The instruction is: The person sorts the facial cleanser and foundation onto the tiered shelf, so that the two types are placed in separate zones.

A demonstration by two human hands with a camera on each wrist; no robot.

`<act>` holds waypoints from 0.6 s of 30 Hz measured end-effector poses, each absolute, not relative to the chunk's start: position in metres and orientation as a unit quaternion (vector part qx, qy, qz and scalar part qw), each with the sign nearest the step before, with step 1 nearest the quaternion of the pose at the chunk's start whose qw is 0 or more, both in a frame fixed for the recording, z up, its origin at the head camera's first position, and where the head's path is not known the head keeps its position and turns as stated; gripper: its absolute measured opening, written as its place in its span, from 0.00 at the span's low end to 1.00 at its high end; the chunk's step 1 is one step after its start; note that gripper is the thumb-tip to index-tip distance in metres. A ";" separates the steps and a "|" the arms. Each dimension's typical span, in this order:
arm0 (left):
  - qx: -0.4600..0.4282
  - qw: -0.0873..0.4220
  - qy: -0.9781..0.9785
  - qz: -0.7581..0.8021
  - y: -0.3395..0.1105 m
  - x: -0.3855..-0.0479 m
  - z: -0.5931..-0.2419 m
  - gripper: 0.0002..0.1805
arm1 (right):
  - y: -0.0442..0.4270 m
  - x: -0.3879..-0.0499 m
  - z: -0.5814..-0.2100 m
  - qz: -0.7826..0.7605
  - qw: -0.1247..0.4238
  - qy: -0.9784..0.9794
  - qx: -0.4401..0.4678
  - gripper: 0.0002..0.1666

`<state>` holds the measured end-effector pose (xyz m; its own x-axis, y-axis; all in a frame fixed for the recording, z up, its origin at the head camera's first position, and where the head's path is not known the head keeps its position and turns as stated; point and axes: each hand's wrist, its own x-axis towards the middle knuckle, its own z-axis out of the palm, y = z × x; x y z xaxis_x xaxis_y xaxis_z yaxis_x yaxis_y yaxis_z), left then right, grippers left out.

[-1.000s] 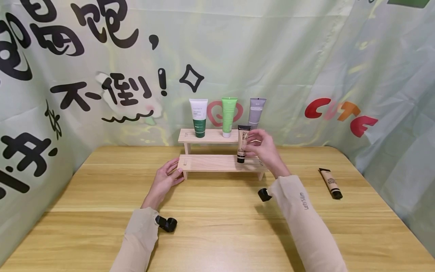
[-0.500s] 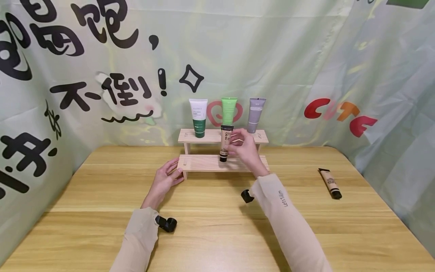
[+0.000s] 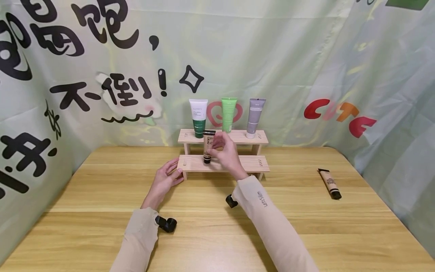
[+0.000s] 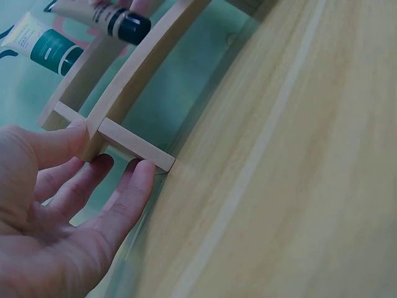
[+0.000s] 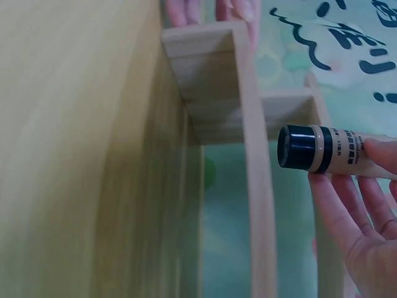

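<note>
My right hand (image 3: 229, 154) pinches a beige cosmetic tube (image 3: 208, 146) upright, black cap (image 5: 296, 148) downward. Its cap hovers close over the left part of a two-tier wooden display rack's lower shelf (image 3: 234, 164); a narrow gap shows in the right wrist view. At the rack's left end, my left hand (image 3: 164, 182) holds the lower shelf, thumb and fingertips on the board and leg (image 4: 138, 144). Along the upper shelf (image 3: 214, 136) stand a white-and-green tube (image 3: 199, 117), a light green tube (image 3: 229, 113) and a purple tube (image 3: 255, 117).
A second beige tube (image 3: 330, 183) with a black cap lies on the wooden table (image 3: 204, 234) to the right. A printed cloth (image 3: 272, 53) hangs behind the table and along its sides.
My right hand has carried the beige tube leftward along the lower shelf, from its right part to its left part. The left hand has stayed at the rack's left end.
</note>
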<state>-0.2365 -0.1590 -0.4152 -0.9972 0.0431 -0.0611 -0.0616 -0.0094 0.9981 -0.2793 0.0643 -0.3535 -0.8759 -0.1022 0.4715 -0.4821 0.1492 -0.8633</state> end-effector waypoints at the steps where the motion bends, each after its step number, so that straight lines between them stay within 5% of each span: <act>1: -0.007 0.037 0.703 0.711 -0.159 -0.237 -0.415 0.28 | 0.062 -0.279 -0.355 0.618 0.154 -0.744 0.201 0.24; 18: -0.004 0.035 0.697 0.717 -0.158 -0.237 -0.416 0.29 | 0.046 -0.276 -0.363 0.567 0.163 -0.774 0.229 0.20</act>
<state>-0.2368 -0.1582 -0.4158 -0.9975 0.0451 -0.0551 -0.0564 -0.0271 0.9980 -0.2762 0.0463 -0.3626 -0.8421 -0.1700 0.5119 -0.5393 0.2516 -0.8036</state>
